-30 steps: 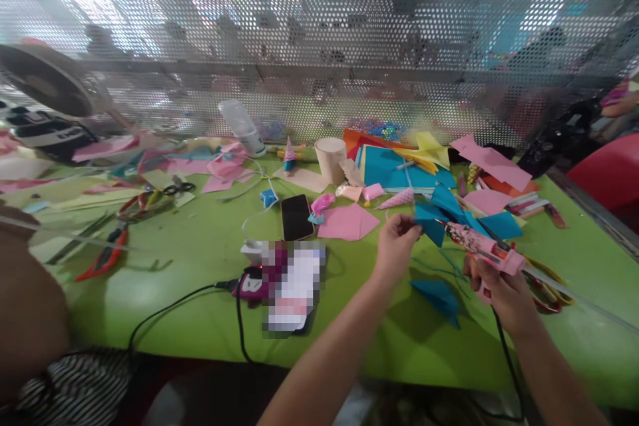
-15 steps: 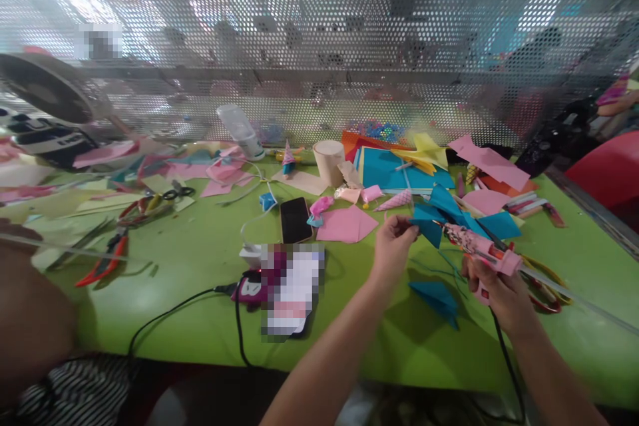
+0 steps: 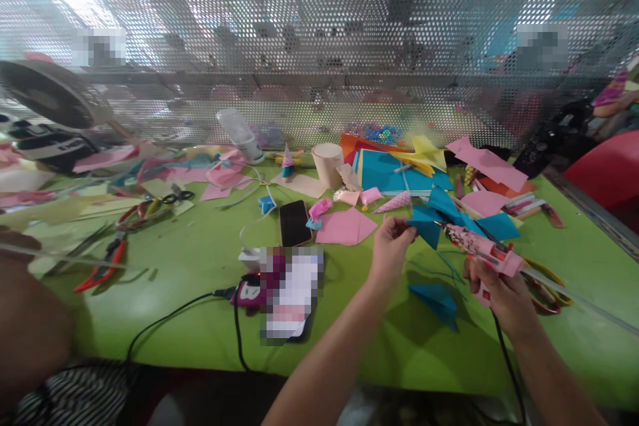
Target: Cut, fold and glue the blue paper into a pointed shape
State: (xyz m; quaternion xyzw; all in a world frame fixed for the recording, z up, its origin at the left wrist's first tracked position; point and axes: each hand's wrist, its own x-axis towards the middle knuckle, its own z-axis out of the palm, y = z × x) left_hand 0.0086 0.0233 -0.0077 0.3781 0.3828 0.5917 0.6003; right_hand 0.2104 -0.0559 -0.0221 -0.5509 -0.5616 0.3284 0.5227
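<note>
My left hand [image 3: 393,243] pinches the edge of a folded piece of blue paper [image 3: 427,229] above the table. A pink hot glue gun [image 3: 482,249] is gripped in my right hand [image 3: 502,289], its nozzle pointing left and touching or almost touching that paper. A clear glue stick [image 3: 574,303] sticks out of the gun's back. On the table below lies another folded blue paper piece [image 3: 435,303]. More blue paper pieces [image 3: 442,203] sit just behind the nozzle; whether they join the held one I cannot tell. Scissors with red and yellow handles [image 3: 552,289] lie partly hidden behind my right hand.
A black phone [image 3: 294,223], pink sheets [image 3: 347,226], a tape roll [image 3: 328,165] and a blue paper stack [image 3: 382,170] lie on the green table [image 3: 184,319]. Orange-handled pliers [image 3: 107,266] are at left, beside another person's arm [image 3: 30,319]. A perforated metal screen [image 3: 299,46] stands behind.
The camera view has shifted very slightly. Both my hands, the glue gun and the held blue paper keep nearly the same positions.
</note>
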